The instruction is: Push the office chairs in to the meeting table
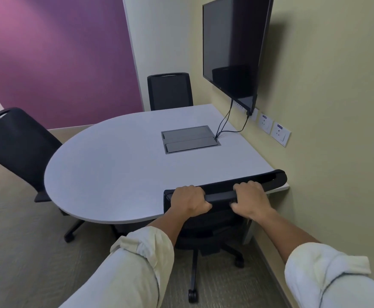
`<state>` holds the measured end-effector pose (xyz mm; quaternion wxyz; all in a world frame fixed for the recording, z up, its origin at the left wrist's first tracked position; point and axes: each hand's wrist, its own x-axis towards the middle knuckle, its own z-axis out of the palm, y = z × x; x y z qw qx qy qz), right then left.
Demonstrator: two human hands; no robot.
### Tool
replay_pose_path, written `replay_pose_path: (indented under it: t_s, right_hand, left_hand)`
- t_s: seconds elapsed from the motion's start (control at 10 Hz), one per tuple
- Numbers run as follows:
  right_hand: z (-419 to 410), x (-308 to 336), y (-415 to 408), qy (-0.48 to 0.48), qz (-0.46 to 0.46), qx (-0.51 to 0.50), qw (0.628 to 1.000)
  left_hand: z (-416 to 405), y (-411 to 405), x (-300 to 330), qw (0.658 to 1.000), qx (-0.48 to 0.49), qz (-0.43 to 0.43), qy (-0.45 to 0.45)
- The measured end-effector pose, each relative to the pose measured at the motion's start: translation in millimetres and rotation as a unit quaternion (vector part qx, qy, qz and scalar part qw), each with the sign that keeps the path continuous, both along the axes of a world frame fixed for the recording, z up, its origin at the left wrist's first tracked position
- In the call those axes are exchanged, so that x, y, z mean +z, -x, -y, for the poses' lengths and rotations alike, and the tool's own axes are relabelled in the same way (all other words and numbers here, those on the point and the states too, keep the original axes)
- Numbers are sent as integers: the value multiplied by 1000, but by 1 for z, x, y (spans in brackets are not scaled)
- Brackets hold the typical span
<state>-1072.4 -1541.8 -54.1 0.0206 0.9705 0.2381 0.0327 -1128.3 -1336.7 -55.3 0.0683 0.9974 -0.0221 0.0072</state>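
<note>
A grey meeting table [115, 170] with a rounded left end stands against the right wall. The near black office chair [221, 192] has its backrest at the table's front edge, seat tucked partly under. My left hand [189, 200] grips the left part of its top rail. My right hand [249, 200] grips the rail further right. A second black chair [17, 143] stands at the table's left end, its seat just under the edge. A third black chair [170, 92] sits at the far side, close against the table.
A black screen [232, 47] hangs on the right wall above the table, cables [226, 121] dropping to a cable box [189, 138] set in the tabletop. Wall sockets [274, 130] sit beside it. A purple wall is at the back left; carpet floor [26, 252] lies to the left.
</note>
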Motion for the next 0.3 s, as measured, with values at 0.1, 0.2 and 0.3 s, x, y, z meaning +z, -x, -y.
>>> replay_pose_path:
  t_s: [0.1, 0.2, 0.3]
  right_hand:
    - [-19, 0, 29, 12, -19, -7, 1000]
    - [-37, 8, 54, 8, -39, -16, 999]
    - [-49, 15, 75, 28, -63, -29, 997]
  left_hand:
    - [-3, 16, 11, 998, -51, -23, 19]
    - [-11, 37, 12, 995, -94, 12, -14]
    - [-22, 68, 17, 995, -93, 0, -20]
